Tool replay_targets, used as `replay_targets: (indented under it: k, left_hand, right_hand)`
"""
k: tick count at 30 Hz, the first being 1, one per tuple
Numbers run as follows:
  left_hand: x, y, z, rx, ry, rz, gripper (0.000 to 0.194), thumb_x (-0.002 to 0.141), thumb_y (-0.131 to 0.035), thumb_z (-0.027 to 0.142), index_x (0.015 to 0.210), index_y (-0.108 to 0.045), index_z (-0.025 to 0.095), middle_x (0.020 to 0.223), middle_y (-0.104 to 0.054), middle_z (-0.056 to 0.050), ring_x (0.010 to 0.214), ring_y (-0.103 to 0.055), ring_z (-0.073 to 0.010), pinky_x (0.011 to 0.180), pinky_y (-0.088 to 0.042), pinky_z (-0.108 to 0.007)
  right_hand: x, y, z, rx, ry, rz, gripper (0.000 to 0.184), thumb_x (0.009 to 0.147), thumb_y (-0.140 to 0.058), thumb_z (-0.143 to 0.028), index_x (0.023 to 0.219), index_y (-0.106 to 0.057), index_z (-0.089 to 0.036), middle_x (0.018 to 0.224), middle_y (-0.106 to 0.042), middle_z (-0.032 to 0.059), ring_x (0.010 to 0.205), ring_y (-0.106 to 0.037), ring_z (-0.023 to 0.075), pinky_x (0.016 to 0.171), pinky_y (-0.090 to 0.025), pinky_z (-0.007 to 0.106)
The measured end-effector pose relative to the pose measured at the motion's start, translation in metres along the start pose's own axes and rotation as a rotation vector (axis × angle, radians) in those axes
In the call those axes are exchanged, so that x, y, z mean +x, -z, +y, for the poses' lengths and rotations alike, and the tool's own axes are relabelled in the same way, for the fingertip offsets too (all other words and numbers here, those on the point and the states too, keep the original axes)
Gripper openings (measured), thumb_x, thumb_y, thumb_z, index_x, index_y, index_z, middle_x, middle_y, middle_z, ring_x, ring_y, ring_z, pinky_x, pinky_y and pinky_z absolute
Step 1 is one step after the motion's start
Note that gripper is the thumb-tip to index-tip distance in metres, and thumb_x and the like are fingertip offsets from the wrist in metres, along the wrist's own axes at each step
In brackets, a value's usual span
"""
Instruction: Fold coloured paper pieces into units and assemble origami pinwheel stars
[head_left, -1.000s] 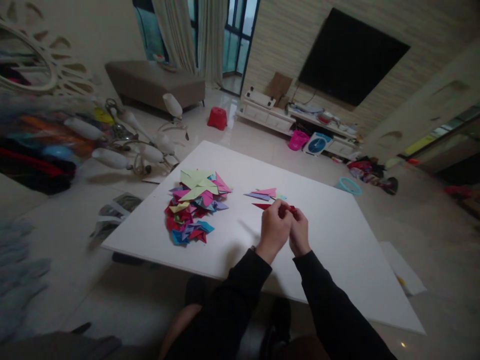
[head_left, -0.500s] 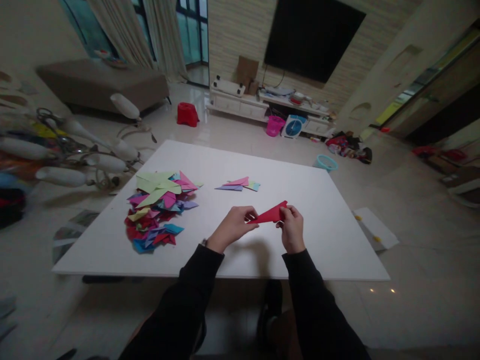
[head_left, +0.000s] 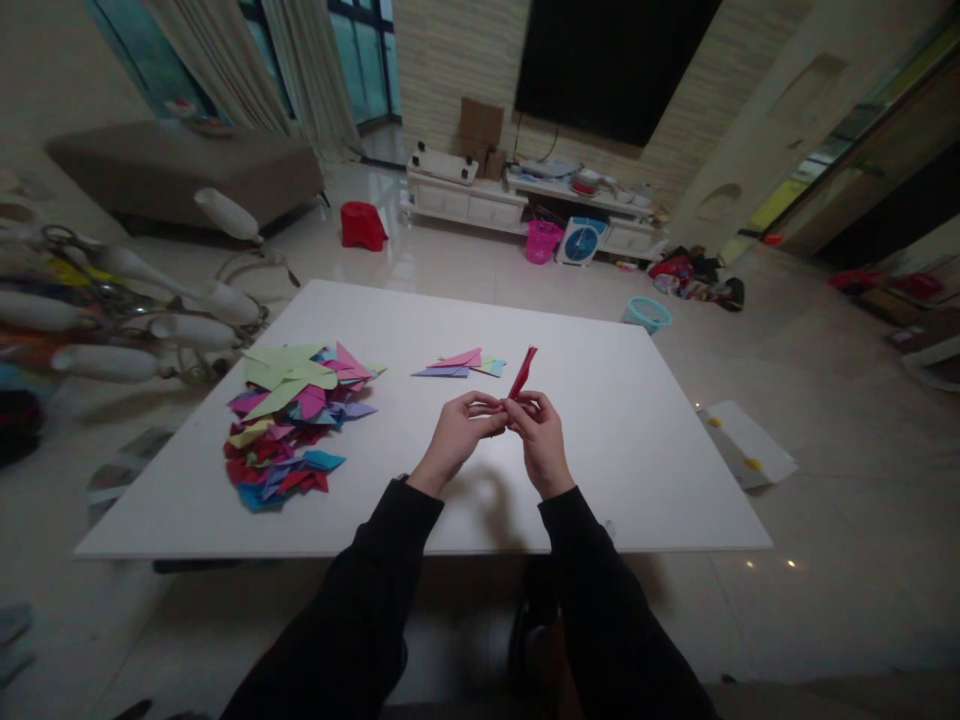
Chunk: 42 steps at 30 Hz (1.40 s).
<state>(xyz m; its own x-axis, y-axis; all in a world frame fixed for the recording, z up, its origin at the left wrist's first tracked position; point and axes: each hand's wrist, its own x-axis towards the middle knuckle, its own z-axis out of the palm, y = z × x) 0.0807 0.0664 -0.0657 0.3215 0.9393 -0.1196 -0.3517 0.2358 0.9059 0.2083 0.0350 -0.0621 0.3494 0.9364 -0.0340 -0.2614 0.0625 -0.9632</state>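
Left hand pose: the left hand reaches in from the near edge, raised above the counter, wrist angled inward and fingers curled toward the right.
Right hand pose: the right hand mirrors it, bent inward, with its fingers meeting those of the left.
Grasp: both hands are drawn in narrow, fingertips pinching the near end of the red folded paper between them.
Sleeves: black, reaching the wrists, forearms converging from below.
Pink bin: on the floor beside the blue-and-white fan, in front of the low white cabinet; the contents of the pink bin cannot be made out.
Light-blue basket: the light-blue basket stands open-topped on the floor, just past the counter's far right corner; what it holds is too dim to tell.
Red paper, place: held up over the middle of the counter, to the right of the small paper group.
Red paper, direction: slim, its long axis running up from the fingertips, away from the person and leaning slightly right; the far end is free.
Paper pile: many-coloured folded pieces overlap in the paper pile on the counter's left side, pale green uppermost at the back.
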Motion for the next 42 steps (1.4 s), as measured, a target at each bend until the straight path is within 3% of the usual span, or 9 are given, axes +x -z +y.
replay_targets:
  k: [7, 15, 22, 30, 34, 42]
  left_hand:
    - [-0.01, -0.013, -0.002, -0.189, -0.011, 0.018, 0.045, 0.057, -0.095, 0.03, 0.086, -0.065, 0.012, 0.08, -0.075, -0.006, 0.073, -0.071, -0.0163, 0.077, -0.059, -0.033]
    - [-0.018, -0.011, -0.006, -0.379, 0.083, 0.047, 0.047, 0.053, -0.096, 0.027, 0.085, -0.064, 0.013, 0.079, -0.075, -0.004, 0.072, -0.07, -0.0116, 0.07, -0.057, -0.022]
    - [-0.006, -0.009, -0.008, -0.357, 0.099, 0.053, 0.049, 0.052, -0.097, 0.031, 0.083, -0.063, 0.014, 0.079, -0.074, -0.004, 0.071, -0.072, -0.0132, 0.063, -0.055, -0.019]
    - [-0.002, -0.014, -0.006, -0.05, -0.044, 0.084, 0.048, 0.054, -0.095, 0.027, 0.09, -0.068, 0.012, 0.081, -0.073, -0.006, 0.071, -0.071, -0.0173, 0.067, -0.06, -0.029]
    - [-0.002, -0.015, -0.011, -0.106, 0.001, 0.056, 0.046, 0.061, -0.092, 0.032, 0.094, -0.068, 0.012, 0.084, -0.074, -0.008, 0.072, -0.073, -0.018, 0.069, -0.059, -0.03]
    - [-0.007, -0.02, -0.015, -0.274, 0.075, 0.008, 0.05, 0.059, -0.094, 0.034, 0.093, -0.063, 0.014, 0.078, -0.074, -0.004, 0.071, -0.075, -0.0182, 0.062, -0.056, -0.022]
  right_hand:
    - [-0.009, -0.008, 0.0, 0.037, 0.077, 0.057, 0.032, 0.072, -0.082, -0.041, 0.088, -0.063, -0.021, 0.079, -0.07, -0.0009, 0.071, -0.063, 0.0135, 0.064, -0.044, 0.026]
    - [-0.011, -0.006, 0.004, 0.016, 0.06, 0.033, 0.03, 0.073, -0.081, -0.04, 0.087, -0.065, -0.02, 0.075, -0.069, -0.0013, 0.062, -0.059, 0.0118, 0.061, -0.043, 0.026]
    - [0.0, -0.005, 0.004, 0.053, 0.072, 0.011, 0.018, 0.071, -0.077, -0.027, 0.078, -0.062, -0.02, 0.063, -0.064, -0.0049, 0.056, -0.054, 0.0101, 0.06, -0.042, 0.025]
    - [0.009, -0.006, 0.007, 0.023, 0.081, 0.096, 0.014, 0.068, -0.073, -0.024, 0.077, -0.063, -0.019, 0.067, -0.065, -0.0036, 0.058, -0.056, 0.0114, 0.057, -0.045, 0.025]
    - [0.006, -0.003, 0.004, 0.022, 0.075, 0.107, 0.017, 0.068, -0.074, -0.028, 0.077, -0.062, -0.019, 0.068, -0.064, -0.0035, 0.059, -0.056, 0.0112, 0.056, -0.048, 0.025]
    - [0.003, 0.002, 0.001, 0.023, 0.077, 0.119, 0.02, 0.068, -0.075, -0.031, 0.077, -0.062, -0.019, 0.07, -0.062, -0.0036, 0.06, -0.056, 0.0111, 0.052, -0.047, 0.023]
